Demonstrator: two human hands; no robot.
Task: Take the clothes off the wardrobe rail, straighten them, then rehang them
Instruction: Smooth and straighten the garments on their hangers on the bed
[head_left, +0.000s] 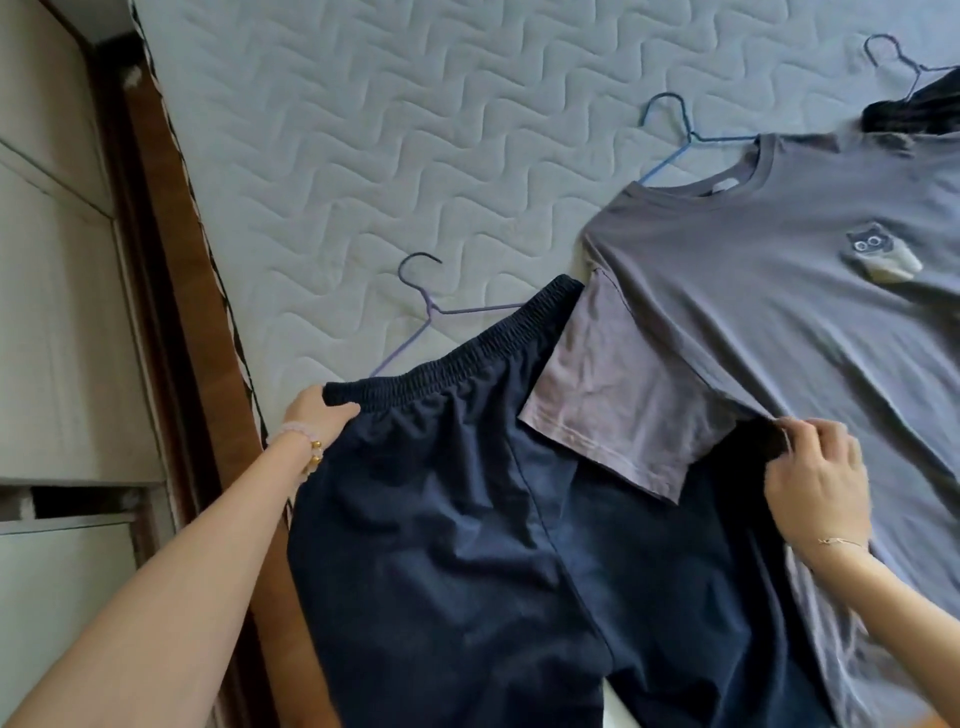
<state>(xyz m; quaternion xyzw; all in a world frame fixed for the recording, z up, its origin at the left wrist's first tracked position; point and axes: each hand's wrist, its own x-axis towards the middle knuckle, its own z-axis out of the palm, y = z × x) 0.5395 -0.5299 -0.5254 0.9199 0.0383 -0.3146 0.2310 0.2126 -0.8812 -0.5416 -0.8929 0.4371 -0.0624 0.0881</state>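
Navy trousers (467, 545) spread flat on quilted pale mattress (363, 130), elastic waistband (457, 343) toward the top, legs running off the lower edge of view. Purple wire hanger (421, 306) threaded in at the waistband, hook lying free on the mattress.

Left hand (317, 415) at the left end of the waistband, fingers curled together and pinching the elastic corner, thumb tucked under the fabric. Beaded bracelet (301, 441) on that wrist.

Right hand (815, 478) at the right side of the trousers, fingers bent and close together, tips gripping a fold of dark cloth just where the grey T-shirt (779, 260) overlaps it (whether trouser fabric alone or shirt hem too, cannot tell). Thin chain bracelet (841, 543) on that wrist.

Grey T-shirt laid flat to the right, one sleeve (608, 395) folded over the upper right of the trousers, paler inside face showing. Small owl patch (878, 254) on the chest. Blue wire hanger (675, 140) in its neck, hook on the mattress.

Third wire hanger (893, 57) at the far right top, carrying a black garment (914, 109), mostly out of view.

Dark wooden bed frame (171, 322) along the mattress's left edge; pale cabinet panels (52, 312) beyond it.
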